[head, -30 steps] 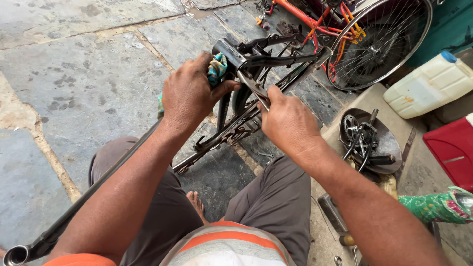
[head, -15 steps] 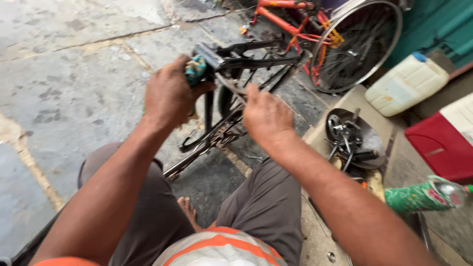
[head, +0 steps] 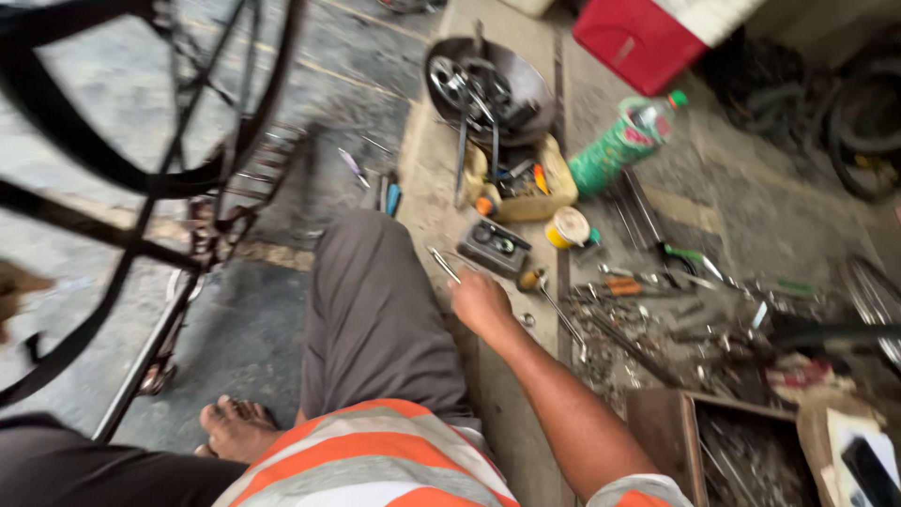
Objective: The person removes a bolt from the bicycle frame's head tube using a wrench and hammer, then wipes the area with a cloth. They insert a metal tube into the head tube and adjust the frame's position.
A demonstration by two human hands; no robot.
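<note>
My right hand [head: 481, 302] rests low on the concrete ledge beside my grey-trousered knee [head: 371, 310]. Its fingers are closed on a slim silver spanner [head: 442, 264] that points up and left. A small dark box [head: 494, 246] lies just beyond the hand. A blurred tan shape at the far left edge [head: 15, 286], against the black bicycle frame [head: 141, 235], may be my left hand, but it is too smeared to judge. The upturned bicycle's black wheel [head: 56, 141] fills the upper left.
A metal bowl [head: 540, 89] of bike parts sits at the top, with a yellow tray [head: 561, 183] of small tools below it. A green bottle [head: 615, 145], a red box [head: 648, 38], scattered tools [head: 657, 310] and a wooden parts box [head: 671, 432] lie right. My bare foot [head: 235, 427] is bottom left.
The view has swung right and down, away from the bicycle frame. My right hand left the frame and came down to the ledge with the spanner. My left hand slid out to the left edge.
</note>
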